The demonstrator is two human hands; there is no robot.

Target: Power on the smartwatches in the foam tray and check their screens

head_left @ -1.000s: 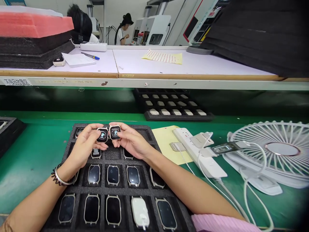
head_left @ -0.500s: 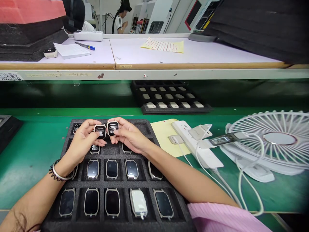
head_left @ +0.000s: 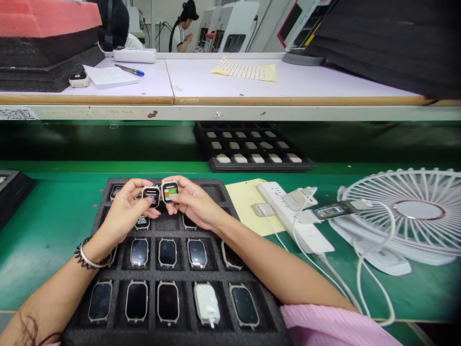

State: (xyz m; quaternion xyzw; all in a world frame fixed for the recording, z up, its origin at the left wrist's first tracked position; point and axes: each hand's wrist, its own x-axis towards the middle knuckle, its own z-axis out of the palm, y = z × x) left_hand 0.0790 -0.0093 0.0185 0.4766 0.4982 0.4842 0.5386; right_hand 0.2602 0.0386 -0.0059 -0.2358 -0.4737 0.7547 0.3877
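Two smartwatch bodies without straps are held side by side above a black foam tray [head_left: 167, 266]. My left hand [head_left: 126, 206] grips the left smartwatch [head_left: 151, 192], whose dark screen carries white text, with the thumb on its front. In my right hand [head_left: 196, 202] is the right smartwatch [head_left: 170, 190]; its screen shows red and green blocks, and my thumb rests on the glass. Several more watches lie in the tray's compartments, mostly with dark screens. One white-faced watch [head_left: 206, 302] sits in the front row. My forearms and hands hide some compartments.
Right of the tray are a yellow sheet [head_left: 245, 197], a white power strip [head_left: 295, 216] with cables, a USB meter [head_left: 329, 210] and a white fan [head_left: 414, 211]. Another foam tray [head_left: 259, 165] stands under the shelf [head_left: 230, 113]. A person [head_left: 179, 36] is in the background.
The screen of the watch in my right hand has switched from white text to coloured red and green blocks. Both hands keep their grip in nearly the same place.
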